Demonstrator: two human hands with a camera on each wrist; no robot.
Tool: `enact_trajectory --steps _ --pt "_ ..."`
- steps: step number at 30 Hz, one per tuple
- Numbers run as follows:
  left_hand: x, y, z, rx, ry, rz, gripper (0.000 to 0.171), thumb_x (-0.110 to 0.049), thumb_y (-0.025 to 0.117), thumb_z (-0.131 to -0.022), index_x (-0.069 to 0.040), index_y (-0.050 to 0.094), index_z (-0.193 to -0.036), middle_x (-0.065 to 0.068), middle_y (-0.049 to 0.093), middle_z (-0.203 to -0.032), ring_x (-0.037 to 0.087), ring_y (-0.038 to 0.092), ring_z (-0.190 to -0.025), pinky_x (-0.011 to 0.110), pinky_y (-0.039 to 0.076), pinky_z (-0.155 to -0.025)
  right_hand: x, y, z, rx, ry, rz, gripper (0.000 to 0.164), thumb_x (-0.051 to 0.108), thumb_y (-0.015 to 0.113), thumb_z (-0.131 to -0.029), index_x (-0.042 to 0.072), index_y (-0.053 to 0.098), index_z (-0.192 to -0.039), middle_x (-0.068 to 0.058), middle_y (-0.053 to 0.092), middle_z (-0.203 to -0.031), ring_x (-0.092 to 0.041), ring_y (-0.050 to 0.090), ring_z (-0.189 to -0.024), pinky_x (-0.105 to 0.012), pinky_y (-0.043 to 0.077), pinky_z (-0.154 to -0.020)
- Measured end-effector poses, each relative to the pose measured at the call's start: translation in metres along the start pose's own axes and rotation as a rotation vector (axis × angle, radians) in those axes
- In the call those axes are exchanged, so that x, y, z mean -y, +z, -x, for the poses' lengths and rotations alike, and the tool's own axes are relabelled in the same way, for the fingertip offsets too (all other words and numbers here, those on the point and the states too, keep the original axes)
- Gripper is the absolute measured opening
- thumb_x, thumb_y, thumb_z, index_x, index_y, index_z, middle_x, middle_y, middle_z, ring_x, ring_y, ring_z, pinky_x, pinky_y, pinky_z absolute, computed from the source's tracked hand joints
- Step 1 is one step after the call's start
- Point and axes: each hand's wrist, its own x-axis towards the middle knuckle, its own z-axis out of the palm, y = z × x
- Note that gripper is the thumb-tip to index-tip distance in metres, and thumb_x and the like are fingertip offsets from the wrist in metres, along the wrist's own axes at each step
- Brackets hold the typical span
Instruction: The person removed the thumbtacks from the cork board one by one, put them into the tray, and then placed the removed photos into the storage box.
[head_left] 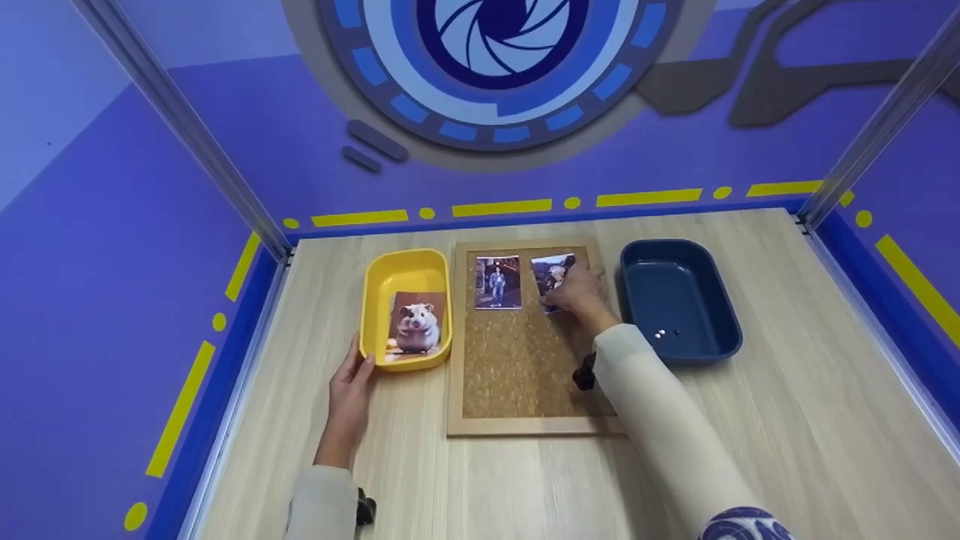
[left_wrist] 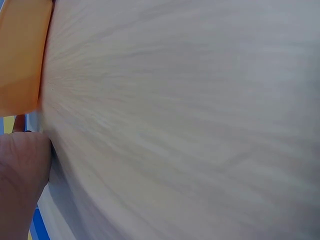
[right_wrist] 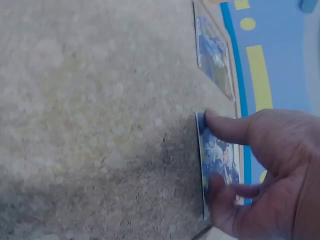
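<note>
A cork board (head_left: 534, 360) with a wooden frame lies in the middle of the table. My right hand (head_left: 581, 294) is on a photo card (head_left: 553, 271) at the board's upper right. In the right wrist view, thumb and a bent finger hold that photo card (right_wrist: 220, 155) near two of its edges; other fingers are partly hidden. A second photo card (head_left: 498, 283), of a standing person, lies at upper left. My left hand (head_left: 349, 394) holds the near left corner of a yellow tray (head_left: 379, 300), where a hamster picture (head_left: 417, 326) lies.
Right of the board stands a dark blue tray (head_left: 667, 289) with a few tiny shiny pieces (head_left: 660, 334) near its front. Blue-purple panels (head_left: 525, 176) with yellow marks close off the back and both sides of the wooden table (head_left: 517, 480).
</note>
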Motion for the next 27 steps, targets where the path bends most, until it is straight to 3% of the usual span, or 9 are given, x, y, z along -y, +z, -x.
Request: enact_trajectory --steps 4,7,10,14,17,20,24,27 --pt "0.0 0.002 -0.001 -0.005 -0.01 0.004 0.062 -0.038 0.049 -0.114 -0.038 0.022 -0.17 -0.017 0.018 -0.179 0.013 0.011 -0.17 0.039 0.021 -0.138 -0.006 -0.005 0.002 -0.016 0.029 0.004 0.111 0.036 0.097 -0.076 -0.006 0.031 -0.155 -0.028 0.046 -0.148 -0.043 0.052 -0.134 -0.058 0.044 -0.123" --pt "0.0 0.001 -0.001 -0.008 -0.011 0.008 0.063 -0.038 0.05 -0.114 -0.037 0.022 -0.17 -0.016 0.018 -0.179 0.012 0.012 -0.169 0.039 0.022 -0.138 -0.016 -0.004 -0.003 -0.033 -0.016 0.011 0.1 0.037 0.094 -0.079 -0.006 0.038 -0.15 -0.027 0.055 -0.142 -0.042 0.058 -0.129 -0.057 0.048 -0.117" --pt "0.0 0.0 -0.002 -0.006 -0.016 0.009 0.064 -0.04 0.05 -0.114 -0.036 0.022 -0.17 -0.017 0.019 -0.179 0.012 0.013 -0.169 0.038 0.023 -0.137 -0.03 0.0 -0.009 -0.048 -0.106 -0.018 0.075 0.032 0.082 -0.091 -0.003 0.045 -0.146 -0.024 0.061 -0.138 -0.041 0.061 -0.127 -0.057 0.049 -0.114" --pt "0.0 -0.002 -0.003 -0.015 -0.027 -0.005 0.064 -0.042 0.05 -0.113 -0.038 0.022 -0.17 -0.017 0.018 -0.179 0.013 0.013 -0.169 0.039 0.023 -0.137 -0.043 0.007 -0.013 -0.006 -0.197 -0.191 0.053 0.02 0.063 -0.105 -0.003 0.049 -0.15 -0.025 0.062 -0.143 -0.037 0.058 -0.131 -0.054 0.046 -0.119" --pt "0.001 -0.003 -0.003 -0.018 -0.026 -0.009 0.063 -0.041 0.05 -0.113 -0.039 0.021 -0.17 -0.017 0.019 -0.179 0.013 0.013 -0.169 0.038 0.023 -0.137 -0.049 0.011 -0.013 0.056 -0.207 -0.357 0.054 0.014 0.055 -0.108 -0.004 0.043 -0.158 -0.027 0.059 -0.149 -0.035 0.056 -0.134 -0.051 0.046 -0.12" --pt "0.002 -0.003 -0.002 -0.003 -0.013 0.004 0.064 -0.04 0.049 -0.114 -0.038 0.02 -0.17 -0.016 0.018 -0.179 0.012 0.014 -0.169 0.038 0.024 -0.137 -0.054 0.013 -0.012 0.081 -0.198 -0.47 0.064 0.008 0.058 -0.106 0.001 0.035 -0.165 -0.026 0.057 -0.152 -0.031 0.055 -0.134 -0.044 0.046 -0.118" --pt "0.003 0.0 -0.001 0.005 0.001 0.016 0.063 -0.04 0.049 -0.114 -0.037 0.021 -0.171 -0.017 0.019 -0.179 0.01 0.015 -0.168 0.036 0.025 -0.136 -0.06 0.011 -0.009 0.053 -0.254 -0.496 0.078 0.002 0.064 -0.1 0.012 0.03 -0.17 -0.021 0.058 -0.15 -0.026 0.056 -0.116 -0.033 0.047 -0.102" --pt "0.003 0.001 -0.002 0.004 -0.009 0.015 0.063 -0.041 0.048 -0.114 -0.039 0.021 -0.17 -0.021 0.019 -0.178 0.007 0.015 -0.168 0.035 0.025 -0.136 -0.063 0.012 -0.007 0.018 -0.293 -0.502 0.078 -0.001 0.065 -0.099 0.015 0.033 -0.169 -0.019 0.059 -0.152 -0.024 0.055 -0.106 -0.024 0.044 -0.088"
